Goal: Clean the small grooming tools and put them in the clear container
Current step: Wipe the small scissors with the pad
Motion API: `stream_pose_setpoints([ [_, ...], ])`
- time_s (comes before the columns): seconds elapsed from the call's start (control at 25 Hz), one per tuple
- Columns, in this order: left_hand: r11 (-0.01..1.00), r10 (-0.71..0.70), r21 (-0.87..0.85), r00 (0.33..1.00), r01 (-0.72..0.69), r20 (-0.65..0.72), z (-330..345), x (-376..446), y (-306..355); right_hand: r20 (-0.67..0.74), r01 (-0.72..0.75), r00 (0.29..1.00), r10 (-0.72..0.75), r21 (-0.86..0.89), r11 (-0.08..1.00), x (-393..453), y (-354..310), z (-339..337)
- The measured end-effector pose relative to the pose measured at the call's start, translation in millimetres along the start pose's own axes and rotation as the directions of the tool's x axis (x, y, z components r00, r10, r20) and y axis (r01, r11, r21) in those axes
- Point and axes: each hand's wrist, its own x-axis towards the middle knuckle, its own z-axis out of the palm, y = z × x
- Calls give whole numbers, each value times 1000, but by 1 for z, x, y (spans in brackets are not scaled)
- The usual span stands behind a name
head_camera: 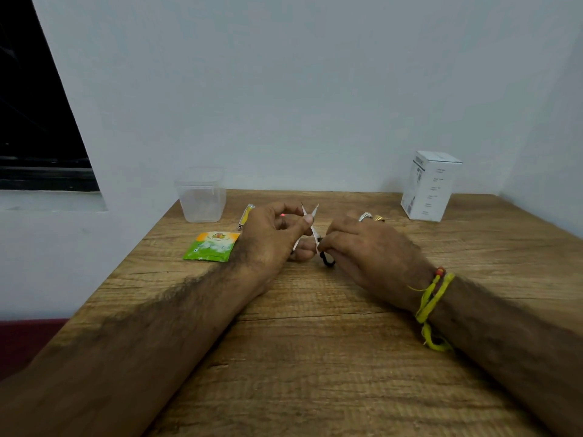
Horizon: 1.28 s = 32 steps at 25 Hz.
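Both hands meet over the middle of the wooden table (315, 357), working on a small pair of scissors (310, 223) whose blades stand spread in an X. The left hand (268, 238) pinches one blade between thumb and fingers; whether a wipe lies under the thumb I cannot tell. The right hand (362, 247) grips the black handle end. The clear container (202, 200) stands at about ten o'clock from the hands, well apart, and looks empty. A nail clipper (245, 216) lies just beyond the left hand, a green and orange sachet (212, 246) at nine o'clock. The likely trouble: open blades against a bare thumb could nick it if the handles close or the fingers slide towards the points.
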Motion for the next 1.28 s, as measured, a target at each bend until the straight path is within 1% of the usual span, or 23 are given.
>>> stream_pose_setpoints([
  [0.16,999,-25,-34,1000,25,-12,1,0,1,18,2,1000,-3,21,1000,0,2,-2],
  [0.32,1000,0,15,1000,0,-13,1,0,3,56,28,998,-32,72,997,0,3,-5],
  [0.4,999,18,32,1000,-18,-9,1,1,2,72,15,997,-21,83,996,-1,4,-6],
  [0.52,999,28,33,1000,-28,5,-1,2,1,85,6,996,-15,110,994,-1,3,-6],
  [0.64,999,21,29,1000,-21,-6,-1,2,1,84,28,996,-39,121,992,-2,0,-7],
  [0.84,1000,13,25,1000,-13,-11,-1,2,2,140,-3,990,-20,164,987,-2,2,-14],
  [1.0,999,18,34,1000,-18,-16,-2,3,2,184,-41,983,12,153,987,-3,3,-16],
  [1.2,999,32,41,999,-31,-10,-2,4,0,221,-80,974,57,94,992,-1,2,-16],
  [1.28,999,36,38,999,-35,-9,-3,4,0,215,-71,975,50,92,993,-1,2,-14],
])
